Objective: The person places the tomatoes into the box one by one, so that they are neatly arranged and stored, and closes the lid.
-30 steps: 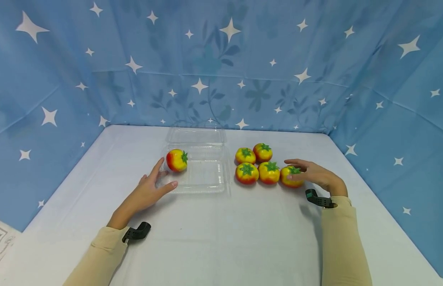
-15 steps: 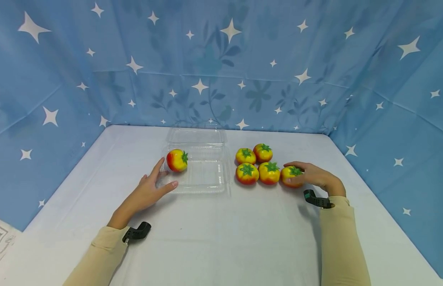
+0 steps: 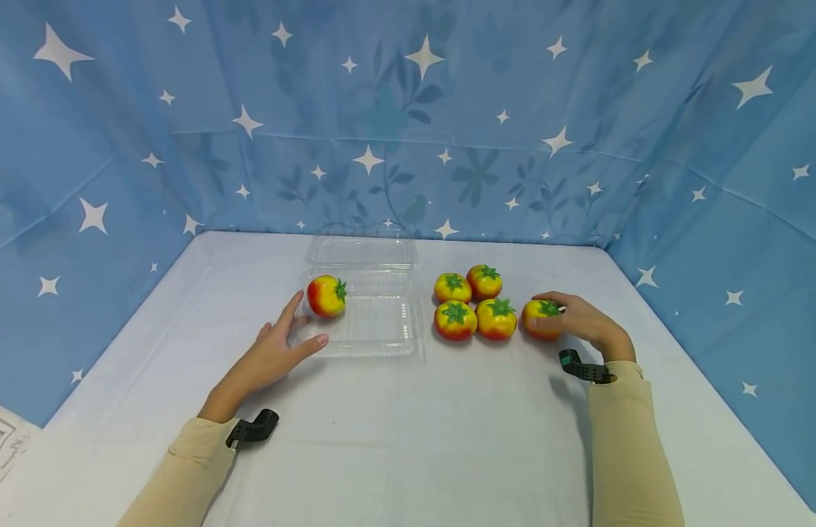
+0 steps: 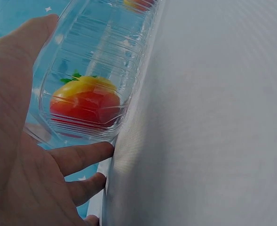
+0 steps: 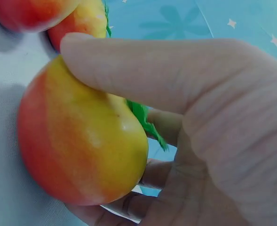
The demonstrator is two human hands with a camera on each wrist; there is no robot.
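My right hand point(image 3: 584, 324) holds a yellow-and-red artificial tomato point(image 3: 539, 322) with a green leafy top. In the right wrist view, the thumb lies across this tomato point(image 5: 82, 141) and the other fingers curl behind it. A clear plastic clamshell box point(image 3: 371, 348) lies with its lid spread back, and one tomato point(image 3: 326, 296) sits at its left end. My left hand point(image 3: 272, 355) is spread at that end, thumb by the front edge. In the left wrist view, the straight fingers point(image 4: 84, 155) reach along the end wall of the box point(image 4: 124, 61).
Left of the right hand, a tomato point(image 3: 496, 319) and another tomato point(image 3: 455, 320) stand in front of two more, tomato point(image 3: 452, 288) and tomato point(image 3: 484, 282). A blue star-patterned curtain point(image 3: 408, 110) borders the white tabletop point(image 3: 408, 439). Printed white material point(image 3: 6, 446) shows at far left.
My right hand has come down and taken hold of the rightmost tomato, which has shifted slightly right, away from its neighbour. My left hand stays where it was.
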